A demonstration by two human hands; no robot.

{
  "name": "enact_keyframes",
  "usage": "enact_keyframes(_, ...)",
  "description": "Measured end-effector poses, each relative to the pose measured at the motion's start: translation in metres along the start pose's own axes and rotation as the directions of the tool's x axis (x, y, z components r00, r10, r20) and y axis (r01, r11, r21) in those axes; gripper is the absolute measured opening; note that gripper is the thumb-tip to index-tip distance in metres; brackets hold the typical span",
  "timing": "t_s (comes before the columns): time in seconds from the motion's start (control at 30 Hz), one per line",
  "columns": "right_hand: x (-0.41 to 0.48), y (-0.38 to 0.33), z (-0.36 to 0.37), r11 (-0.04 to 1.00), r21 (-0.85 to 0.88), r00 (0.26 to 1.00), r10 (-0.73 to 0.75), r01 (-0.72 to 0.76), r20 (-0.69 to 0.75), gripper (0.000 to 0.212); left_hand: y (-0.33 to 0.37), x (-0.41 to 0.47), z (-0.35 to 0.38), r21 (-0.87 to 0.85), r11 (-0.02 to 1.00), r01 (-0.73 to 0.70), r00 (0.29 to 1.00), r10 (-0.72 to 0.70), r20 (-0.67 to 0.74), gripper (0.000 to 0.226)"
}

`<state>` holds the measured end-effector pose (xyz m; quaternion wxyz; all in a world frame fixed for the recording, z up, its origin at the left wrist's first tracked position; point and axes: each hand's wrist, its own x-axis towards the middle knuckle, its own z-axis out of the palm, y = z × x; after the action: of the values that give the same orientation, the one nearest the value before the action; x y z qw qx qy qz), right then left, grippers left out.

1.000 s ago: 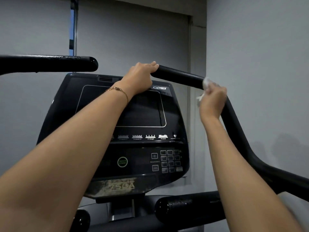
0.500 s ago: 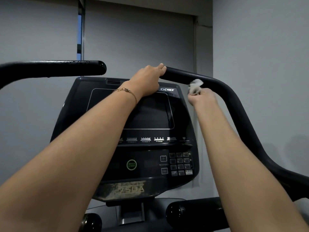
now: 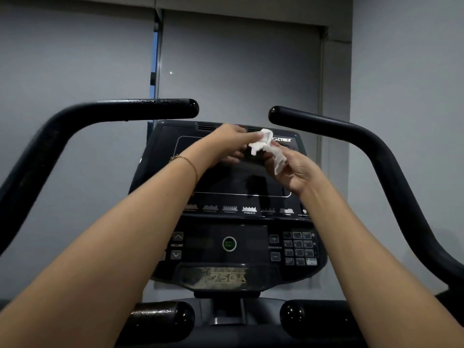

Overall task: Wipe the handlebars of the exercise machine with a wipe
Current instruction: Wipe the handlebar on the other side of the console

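Both hands meet in front of the console (image 3: 236,177), the left hand (image 3: 227,143) pinching one end of the crumpled wipe (image 3: 266,146) and the right hand (image 3: 292,169) closed around the other, neither grip on a bar. This looks like refolding or handing over between passes. Left handlebar (image 3: 120,110) and right handlebar (image 3: 324,124) end just above and outward of the grip, with open air all round them.

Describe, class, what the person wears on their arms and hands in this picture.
Both forearms are bare, with no sleeves in view and no gloves. The left wrist carries a thin gold-coloured chain bracelet. No watch or ring can be made out on the left hand or the right hand.
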<state>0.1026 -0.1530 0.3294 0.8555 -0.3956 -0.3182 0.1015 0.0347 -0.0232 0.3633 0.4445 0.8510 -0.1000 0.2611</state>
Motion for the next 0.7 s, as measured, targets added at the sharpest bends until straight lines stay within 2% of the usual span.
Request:
enact_keyframes(0.07,-0.011,0.005,0.014,0.999,-0.014,0.998,0.045,-0.045,0.031,0.012,-0.006,-0.012,-0.002,-0.107,0.993,0.048,0.999,-0.045,0.028,0.013)
enact_keyframes(0.13,-0.023,0.010,0.027,0.996,-0.046,0.995,0.080,-0.077,0.055,0.012,-0.013,-0.020,-0.008,-0.153,0.987,0.046,0.997,-0.054,-0.051,0.008)
enact_keyframes(0.2,-0.032,0.012,0.031,0.975,-0.219,0.997,0.062,-0.049,0.049,0.014,-0.016,-0.026,-0.015,-0.178,0.983,0.048,0.993,-0.065,-0.094,0.007)
enact_keyframes(0.27,-0.037,0.018,0.036,0.896,-0.444,0.999,0.016,0.005,0.043,0.017,-0.018,-0.040,-0.028,-0.172,0.983,0.063,0.991,-0.082,-0.107,0.007)
enact_keyframes(0.3,-0.039,0.021,0.040,0.861,-0.508,0.999,0.006,0.013,0.036,0.016,-0.018,-0.048,-0.034,-0.162,0.984,0.068,0.990,-0.087,-0.115,0.005)
enact_keyframes(0.37,-0.040,0.028,0.050,0.859,-0.511,0.999,0.039,-0.029,0.008,0.011,-0.021,-0.061,-0.048,-0.111,0.991,0.069,0.983,-0.087,-0.163,0.006)
enact_keyframes(0.43,-0.035,0.036,0.061,0.876,-0.472,0.994,0.108,-0.105,-0.020,0.012,-0.028,-0.070,-0.065,0.074,0.996,0.050,0.957,-0.027,-0.290,0.014)
enact_keyframes(0.47,-0.030,0.040,0.068,0.882,-0.456,0.993,0.112,-0.118,-0.040,0.013,-0.032,-0.074,-0.078,0.265,0.963,0.050,0.921,0.058,-0.385,0.015)
enact_keyframes(0.53,-0.014,0.045,0.083,0.898,-0.437,0.991,0.002,-0.060,-0.134,0.013,-0.039,-0.085,-0.108,0.596,0.785,0.166,0.804,0.242,-0.543,0.019)
enact_keyframes(0.57,-0.004,0.045,0.089,0.880,-0.473,0.974,-0.144,0.044,-0.177,0.014,-0.042,-0.091,-0.126,0.672,0.696,0.252,0.753,0.295,-0.588,0.022)
enact_keyframes(0.6,0.006,0.043,0.097,0.802,-0.569,0.923,-0.340,0.184,-0.180,0.015,-0.046,-0.096,-0.144,0.704,0.626,0.335,0.717,0.315,-0.621,0.025)
enact_keyframes(0.63,0.013,0.041,0.105,0.635,-0.707,0.830,-0.543,0.310,-0.125,0.018,-0.051,-0.102,-0.161,0.713,0.566,0.413,0.694,0.311,-0.649,0.026)
enact_keyframes(0.67,0.018,0.038,0.117,0.419,-0.818,0.725,-0.689,0.394,-0.004,0.023,-0.057,-0.107,-0.176,0.707,0.519,0.481,0.680,0.289,-0.674,0.027)
enact_keyframes(0.7,0.021,0.037,0.129,0.214,-0.866,0.640,-0.754,0.452,0.148,0.027,-0.064,-0.112,-0.187,0.690,0.491,0.532,0.669,0.255,-0.698,0.028)
